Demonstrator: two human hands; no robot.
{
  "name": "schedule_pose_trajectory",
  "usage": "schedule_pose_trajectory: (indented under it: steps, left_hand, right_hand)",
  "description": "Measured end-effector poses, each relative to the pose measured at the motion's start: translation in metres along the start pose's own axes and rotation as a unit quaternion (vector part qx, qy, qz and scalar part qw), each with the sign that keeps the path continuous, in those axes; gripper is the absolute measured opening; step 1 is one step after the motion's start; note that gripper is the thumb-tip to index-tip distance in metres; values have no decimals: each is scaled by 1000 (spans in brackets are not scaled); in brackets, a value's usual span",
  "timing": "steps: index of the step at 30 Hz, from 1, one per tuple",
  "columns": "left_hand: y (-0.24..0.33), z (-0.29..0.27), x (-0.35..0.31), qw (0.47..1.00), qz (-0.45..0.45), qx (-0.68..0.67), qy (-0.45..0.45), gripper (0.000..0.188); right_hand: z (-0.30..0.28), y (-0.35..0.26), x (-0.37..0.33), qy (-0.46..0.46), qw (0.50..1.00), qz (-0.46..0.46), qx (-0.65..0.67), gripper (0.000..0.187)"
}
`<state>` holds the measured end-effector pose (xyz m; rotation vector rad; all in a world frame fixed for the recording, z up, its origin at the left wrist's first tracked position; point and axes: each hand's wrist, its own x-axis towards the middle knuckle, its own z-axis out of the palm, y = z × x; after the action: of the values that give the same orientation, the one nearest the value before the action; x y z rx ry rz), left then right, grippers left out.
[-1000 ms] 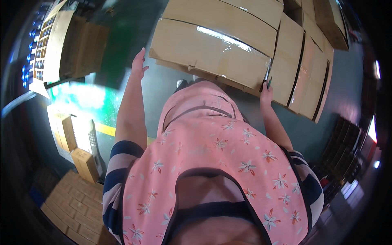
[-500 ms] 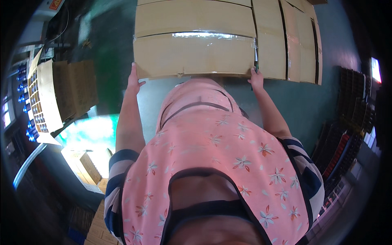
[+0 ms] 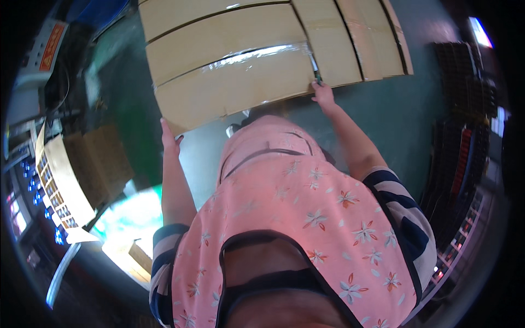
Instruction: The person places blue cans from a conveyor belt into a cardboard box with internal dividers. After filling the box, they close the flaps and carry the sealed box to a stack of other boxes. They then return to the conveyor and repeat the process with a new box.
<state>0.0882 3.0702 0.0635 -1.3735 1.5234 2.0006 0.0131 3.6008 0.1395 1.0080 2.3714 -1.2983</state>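
Several long brown cardboard boxes lie side by side ahead of me. My left hand [image 3: 170,135] presses the near left corner of the closest cardboard box [image 3: 240,87], fingers along its end and thumb apart. At that box's other end, my right hand [image 3: 323,96] grips the near right corner. Its fingertips reach into the gap beside a neighbouring cardboard box [image 3: 331,54]. A small dark, narrow thing shows by those fingertips; I cannot make out what it is. Clear shiny tape runs along the closest box's far edge.
On the left stands an open carton [image 3: 68,175] with divided cells, and blue-lit items beyond it. A pale machine panel [image 3: 48,46] with an orange label is at the upper left. Dark stacks [image 3: 465,82] line the right side. The floor [image 3: 377,120] is green.
The boxes now appear tilted, their left end nearer me and their right end farther off. My left hand sits lower in view, my right hand higher and more to the left.
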Motion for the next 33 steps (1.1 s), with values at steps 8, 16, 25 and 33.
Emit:
schedule_pose_trajectory:
  steps: [8, 16, 25, 33]
  left_hand:
    - [-11, 6, -6, 999, 24, -22, 14, 83]
    - [3, 70, -13, 999, 11, -31, 17, 74]
    - [1, 42, -18, 1000, 24, -16, 5, 75]
    - [-25, 8, -69, 1000, 11, -15, 23, 81]
  right_hand:
    - [-20, 10, -11, -3, 1000, 21, -8, 45]
    - [-50, 24, 65, 25, 996, -81, -31, 47]
    - [-50, 19, 21, -3, 1000, -26, -7, 45]
    - [-44, 61, -21, 81, 994, -47, 50, 40]
